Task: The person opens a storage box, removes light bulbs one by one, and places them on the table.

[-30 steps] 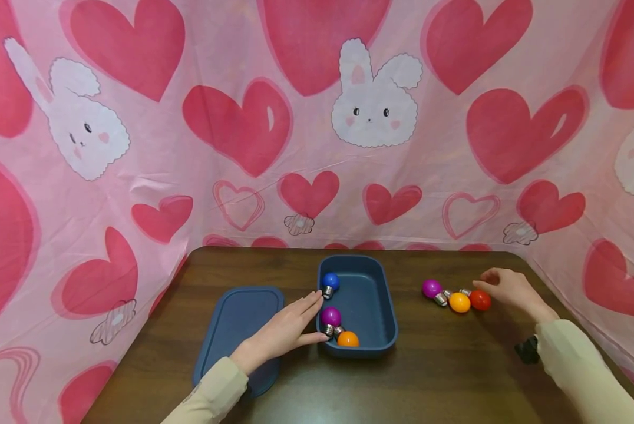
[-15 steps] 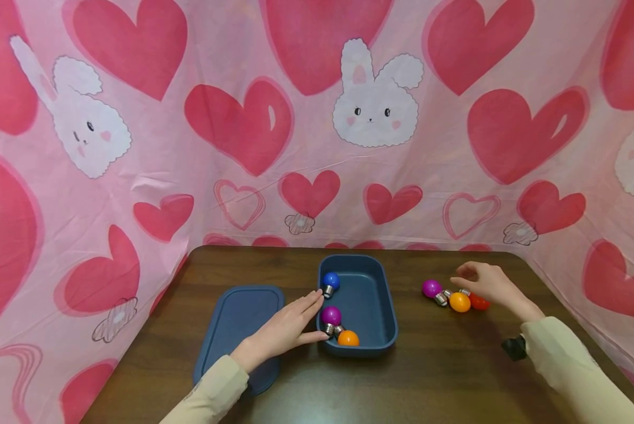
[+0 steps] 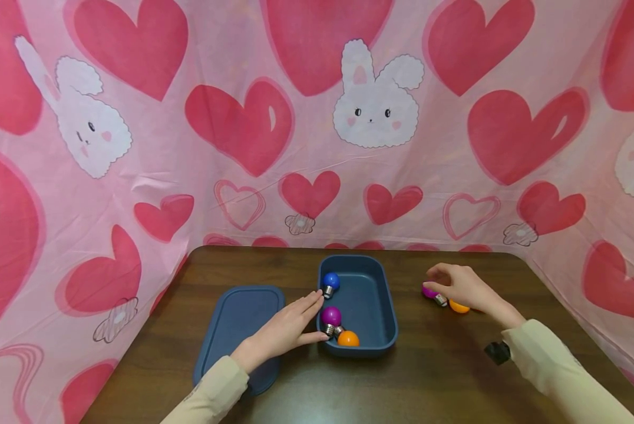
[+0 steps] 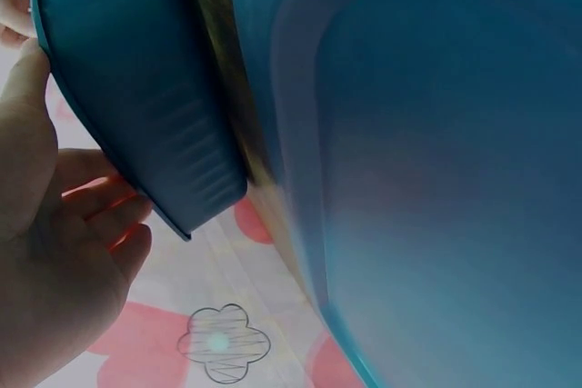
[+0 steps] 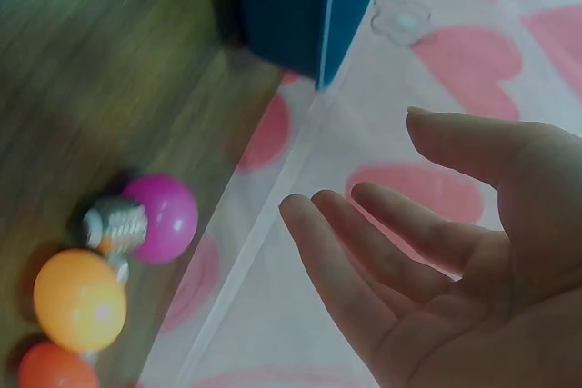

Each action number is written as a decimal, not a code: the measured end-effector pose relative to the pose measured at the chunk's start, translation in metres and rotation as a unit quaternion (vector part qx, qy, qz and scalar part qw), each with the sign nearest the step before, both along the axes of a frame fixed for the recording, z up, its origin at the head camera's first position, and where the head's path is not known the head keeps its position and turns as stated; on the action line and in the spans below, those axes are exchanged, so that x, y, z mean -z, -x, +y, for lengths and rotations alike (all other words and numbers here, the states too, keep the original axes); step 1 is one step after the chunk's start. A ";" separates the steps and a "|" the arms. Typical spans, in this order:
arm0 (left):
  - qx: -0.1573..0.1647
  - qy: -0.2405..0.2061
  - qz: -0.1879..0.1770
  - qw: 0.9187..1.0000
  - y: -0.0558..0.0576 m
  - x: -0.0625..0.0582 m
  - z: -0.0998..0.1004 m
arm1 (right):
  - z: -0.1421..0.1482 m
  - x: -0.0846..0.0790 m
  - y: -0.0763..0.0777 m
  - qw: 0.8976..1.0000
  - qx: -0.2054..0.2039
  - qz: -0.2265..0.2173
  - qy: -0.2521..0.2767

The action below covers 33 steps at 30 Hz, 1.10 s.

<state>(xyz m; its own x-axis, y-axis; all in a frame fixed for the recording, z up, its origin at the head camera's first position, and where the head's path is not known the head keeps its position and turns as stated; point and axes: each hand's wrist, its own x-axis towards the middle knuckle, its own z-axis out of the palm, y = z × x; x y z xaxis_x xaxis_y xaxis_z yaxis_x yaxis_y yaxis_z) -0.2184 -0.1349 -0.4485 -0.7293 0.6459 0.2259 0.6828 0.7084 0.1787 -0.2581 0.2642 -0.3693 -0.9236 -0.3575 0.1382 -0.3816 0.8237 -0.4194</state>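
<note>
My left hand (image 3: 285, 324) rests its straight fingers along the left rim of a dark blue open box (image 3: 367, 309). Inside that box lie a blue light bulb (image 3: 331, 281), a purple bulb (image 3: 331, 316) and an orange bulb (image 3: 348, 338). Over at the right, my right hand (image 3: 468, 288) hovers with relaxed fingers above another purple bulb (image 5: 168, 217) on the table. The right wrist view shows nothing in its grasp. Beside this bulb sit a yellow-orange bulb (image 5: 80, 302) and a red bulb (image 5: 56, 368); the head view has the red one hidden behind the hand.
A flat dark blue lid (image 3: 237, 324) lies left of the box, partly under the left forearm. The dark wooden table (image 3: 380, 388) ends at a pink cloth (image 3: 317, 135) with hearts and rabbits, hung behind and at both sides.
My right hand has moved left, from beside the red bulb to over the purple bulb, carrying nothing. The left hand and the bulbs keep their places.
</note>
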 end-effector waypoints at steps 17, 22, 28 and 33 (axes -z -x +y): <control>-0.003 0.003 0.005 1.000 0.000 0.001 0.000 | -0.045 0.000 -0.012 0.996 -0.083 0.006 0.033; -0.003 0.002 0.003 1.000 0.000 0.000 0.000 | -0.054 0.001 -0.014 0.993 -0.105 -0.013 0.042; -0.002 0.004 0.006 1.000 -0.001 0.000 0.001 | -0.066 0.005 -0.017 0.990 -0.129 -0.038 0.050; 0.000 0.002 0.006 1.000 -0.001 0.000 0.001 | -0.077 0.011 -0.017 0.985 -0.156 -0.047 0.048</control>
<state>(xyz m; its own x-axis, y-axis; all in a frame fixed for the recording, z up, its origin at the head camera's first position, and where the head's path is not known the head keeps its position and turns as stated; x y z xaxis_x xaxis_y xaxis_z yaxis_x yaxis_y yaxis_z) -0.2173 -0.1337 -0.4486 -0.7264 0.6467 0.2328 0.6850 0.7091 0.1674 -0.2410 0.1871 -0.3807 -0.7808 -0.6159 0.1047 -0.5663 0.6270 -0.5350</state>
